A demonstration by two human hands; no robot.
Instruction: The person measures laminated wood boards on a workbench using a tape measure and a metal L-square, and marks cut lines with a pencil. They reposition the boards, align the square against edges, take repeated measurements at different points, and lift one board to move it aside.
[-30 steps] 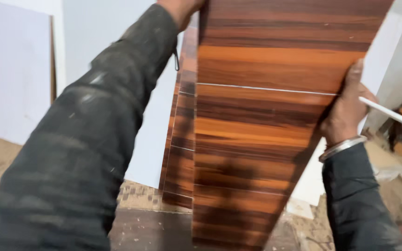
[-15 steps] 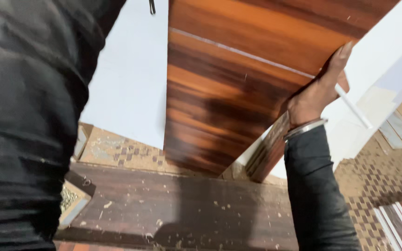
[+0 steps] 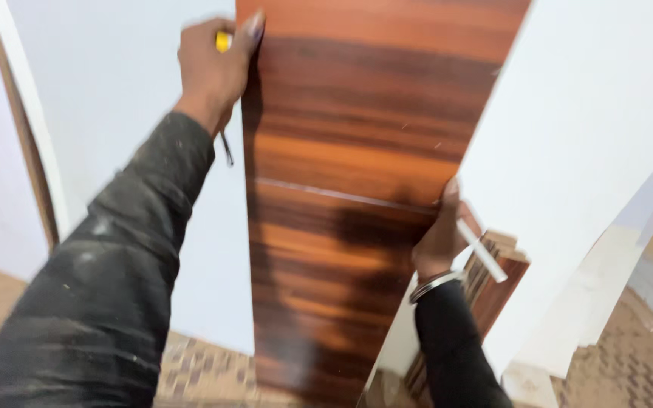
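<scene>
Now raised upright: striped brown wood panel (image 3: 357,189), left hand (image 3: 217,64) newly clamped on its upper edge with a yellow-handled tool, right hand (image 3: 440,238) gripping its lower right edge, white stick (image 3: 481,249) between fingers.

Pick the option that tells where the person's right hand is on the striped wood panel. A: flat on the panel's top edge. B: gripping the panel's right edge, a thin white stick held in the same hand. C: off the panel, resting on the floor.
B: the right hand clasps the right edge of the wood panel, with a white stick in its fingers.
</scene>
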